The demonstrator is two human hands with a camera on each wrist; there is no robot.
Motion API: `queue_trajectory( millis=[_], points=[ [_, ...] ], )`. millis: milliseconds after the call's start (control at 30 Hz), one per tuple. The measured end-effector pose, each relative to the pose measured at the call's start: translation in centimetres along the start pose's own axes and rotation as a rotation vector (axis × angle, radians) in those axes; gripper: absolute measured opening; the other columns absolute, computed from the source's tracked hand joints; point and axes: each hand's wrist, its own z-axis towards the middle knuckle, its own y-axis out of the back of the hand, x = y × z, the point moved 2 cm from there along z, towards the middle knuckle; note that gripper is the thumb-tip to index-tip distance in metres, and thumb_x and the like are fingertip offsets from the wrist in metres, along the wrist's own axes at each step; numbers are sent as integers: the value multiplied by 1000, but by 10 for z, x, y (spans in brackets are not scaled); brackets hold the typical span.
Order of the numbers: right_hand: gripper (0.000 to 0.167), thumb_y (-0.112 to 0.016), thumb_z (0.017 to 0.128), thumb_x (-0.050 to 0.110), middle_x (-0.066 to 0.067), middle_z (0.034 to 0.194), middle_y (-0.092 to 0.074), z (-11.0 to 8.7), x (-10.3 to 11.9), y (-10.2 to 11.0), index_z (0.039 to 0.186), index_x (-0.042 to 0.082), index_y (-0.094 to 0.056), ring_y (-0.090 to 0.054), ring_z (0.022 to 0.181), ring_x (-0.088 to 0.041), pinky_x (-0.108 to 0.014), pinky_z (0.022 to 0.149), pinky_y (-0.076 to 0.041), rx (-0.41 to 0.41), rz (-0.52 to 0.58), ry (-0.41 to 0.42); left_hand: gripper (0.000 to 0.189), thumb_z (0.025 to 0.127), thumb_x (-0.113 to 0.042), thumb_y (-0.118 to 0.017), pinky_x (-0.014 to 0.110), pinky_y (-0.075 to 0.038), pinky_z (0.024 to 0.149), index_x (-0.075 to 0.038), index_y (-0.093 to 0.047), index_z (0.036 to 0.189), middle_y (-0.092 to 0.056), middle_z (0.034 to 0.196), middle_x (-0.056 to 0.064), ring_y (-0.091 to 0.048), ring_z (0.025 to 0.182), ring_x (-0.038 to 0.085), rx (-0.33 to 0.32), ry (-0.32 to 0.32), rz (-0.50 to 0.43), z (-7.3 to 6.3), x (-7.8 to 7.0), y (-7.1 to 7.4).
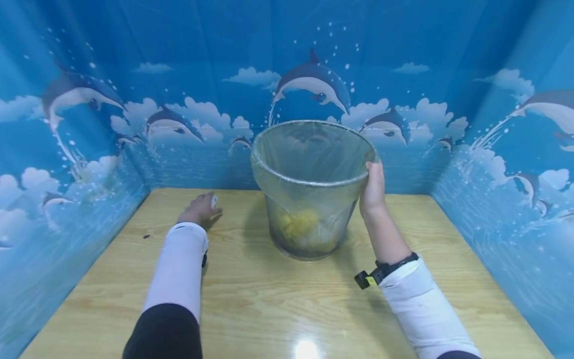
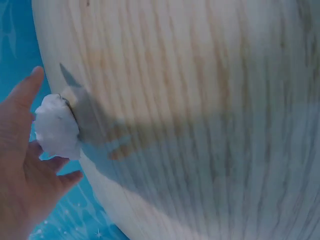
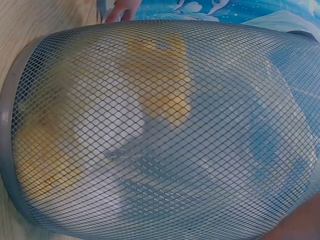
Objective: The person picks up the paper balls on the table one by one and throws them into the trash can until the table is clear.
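A mesh wastebasket lined with a thin clear bag stands on the wooden table, leaning a little. Yellow crumpled stuff shows through its side, and the right wrist view also reveals white pieces behind the mesh. My right hand grips the rim on its right side, thumb over the edge. At the table's back left, my left hand reaches around a white crumpled ball, which looks like paper. Thumb and fingers are spread apart there; whether they touch the ball is unclear.
The wooden table ends against blue curtains printed with dolphins, at the back and both sides. A small dark speck lies near the table's left edge.
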Motion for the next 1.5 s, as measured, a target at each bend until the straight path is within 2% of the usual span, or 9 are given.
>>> queue_trajectory(
  millis=[167,400,667,900,1033,1133,1267,1333,1500],
  points=[
    [55,-27,94,22,-12,143,-31,0,2,-1,146,7,-30,-30,130,-24,-39,112,-24,6,14,19,65,98,-30,-54,64,-28,109,-2,-27,150,-28,149,30,-28,136,49,29,-42,5,3,-2,-3],
    [54,-27,95,24,-10,141,-32,1,3,0,147,8,-29,-30,129,-23,-38,112,-24,3,0,7,47,98,-18,-46,60,-29,111,-2,-43,142,-41,144,28,-36,134,47,9,-107,-41,5,-1,-4],
    [55,-26,94,23,-11,143,-31,0,2,1,147,8,-29,-29,130,-23,-37,112,-24,-10,-4,-2,40,97,-14,-50,58,-36,106,2,-52,134,-52,136,27,-46,127,47,-18,-168,-40,3,0,-5],
    [54,-27,94,22,-11,138,-34,-1,2,0,146,7,-31,-32,124,-23,-37,109,-26,0,-5,26,45,91,-7,-56,59,-38,104,1,-51,135,-54,134,25,-49,124,44,-32,-164,-87,5,3,-4],
    [55,-26,94,22,-11,142,-32,0,2,0,147,7,-30,-31,127,-23,-37,110,-26,10,2,25,32,96,-9,-50,53,-48,89,-8,-56,127,-61,119,18,-58,101,37,-45,-124,-128,4,2,-2],
    [56,-26,94,22,-10,147,-29,0,1,-1,148,8,-28,-29,131,-23,-36,112,-25,10,8,11,27,96,-12,-50,50,-50,83,-9,-59,122,-63,111,16,-59,95,36,-131,-114,-95,3,1,4],
    [57,-27,94,23,-10,149,-28,0,1,0,148,9,-27,-28,134,-23,-36,113,-24,1,11,-6,36,92,-10,-55,57,-45,94,-2,-56,128,-60,119,25,-55,111,44,-283,-99,-34,5,-1,17],
    [56,-27,94,23,-10,146,-30,1,0,-1,148,7,-28,-30,131,-23,-36,112,-25,-8,13,-4,40,92,-9,-53,59,-42,98,1,-53,131,-57,122,30,-51,116,47,-321,-89,-39,6,-2,24],
    [56,-27,94,23,-11,144,-31,1,-1,-1,147,7,-29,-31,128,-22,-35,110,-26,-13,12,-3,43,97,-12,-50,60,-39,101,3,-48,136,-50,129,31,-46,120,47,-351,-53,-112,8,-12,43]
  ],
)
